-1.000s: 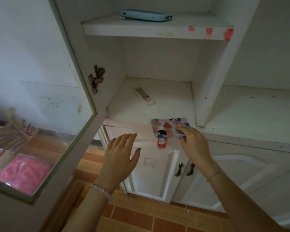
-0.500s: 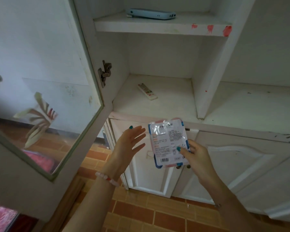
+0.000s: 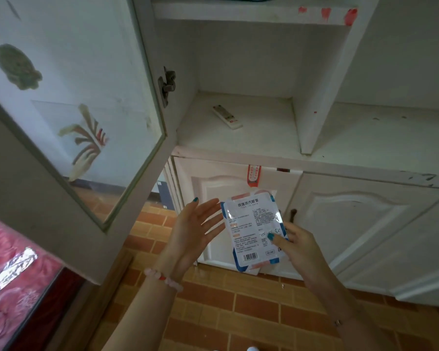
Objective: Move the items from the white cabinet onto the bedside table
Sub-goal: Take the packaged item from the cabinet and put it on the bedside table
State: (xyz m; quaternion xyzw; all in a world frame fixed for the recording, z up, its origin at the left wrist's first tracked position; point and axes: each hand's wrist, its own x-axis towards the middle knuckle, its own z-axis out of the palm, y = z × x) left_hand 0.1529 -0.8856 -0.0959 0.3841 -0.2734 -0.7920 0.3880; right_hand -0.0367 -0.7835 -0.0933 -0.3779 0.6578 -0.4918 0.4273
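A flat sealed packet (image 3: 254, 231), white with blue corners, small print and a barcode, is held upright in the air in front of the lower doors of the white cabinet (image 3: 238, 153), below its open shelf. It is judged to be light, thin and floppy, and its glossy film may prove slippery. A pinch at one edge, thumb on the face and fingers behind, is likely to serve best.

The grip of the right hand (image 3: 298, 247) is clamped on the packet's lower right edge in just that way, with the thumb pressed on the printed face. The left hand (image 3: 195, 231) is held palm up, fingers straight and apart, just beside the packet's left edge. Whether it touches the packet cannot be told.

A remote control (image 3: 227, 117) is seen lying on the cabinet shelf behind. A glass door (image 3: 86, 138) is swung open to the left. Orange floor tiles (image 3: 238, 312) are seen below.
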